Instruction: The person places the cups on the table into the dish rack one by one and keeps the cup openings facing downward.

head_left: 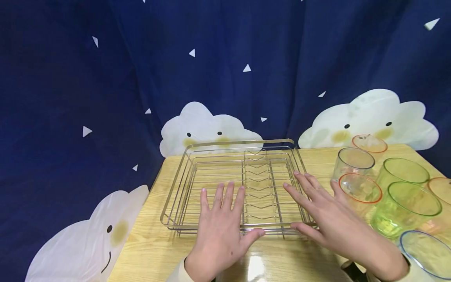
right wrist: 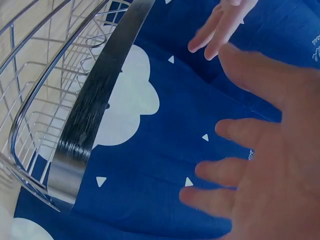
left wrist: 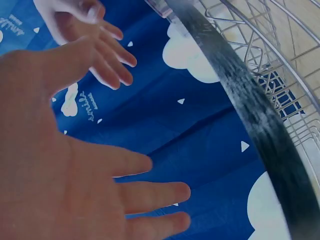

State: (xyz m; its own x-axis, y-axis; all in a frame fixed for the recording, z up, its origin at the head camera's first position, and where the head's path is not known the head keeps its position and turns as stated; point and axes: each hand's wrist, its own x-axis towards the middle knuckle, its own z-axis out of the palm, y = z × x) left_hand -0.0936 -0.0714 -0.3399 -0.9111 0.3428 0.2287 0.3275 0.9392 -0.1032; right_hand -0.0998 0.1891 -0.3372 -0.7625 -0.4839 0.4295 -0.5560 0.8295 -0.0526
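Observation:
A silver wire dish rack (head_left: 243,143) stands on the wooden table, with a row of bent wire dividers along its middle. In the head view my left hand (head_left: 223,231) is over the rack's front rim, palm down, fingers straight and pointing away from me. My right hand (head_left: 334,215) overlaps the front right corner, its fingers spread. Both hands hold nothing. From the left wrist, the left palm (left wrist: 85,185) shows bare beside the rack's flat metal rim (left wrist: 250,105). From the right wrist, the right palm (right wrist: 275,160) is bare too, apart from the rim (right wrist: 97,95).
Several clear tumblers stand at the table's right: green ones (head_left: 405,207), orange-rimmed ones (head_left: 359,192), a dark-rimmed one (head_left: 354,164) and a blue-rimmed one (head_left: 428,250). The nearest are close to my right hand. A dark blue curtain (head_left: 225,78) with white clouds hangs behind the table (head_left: 151,243).

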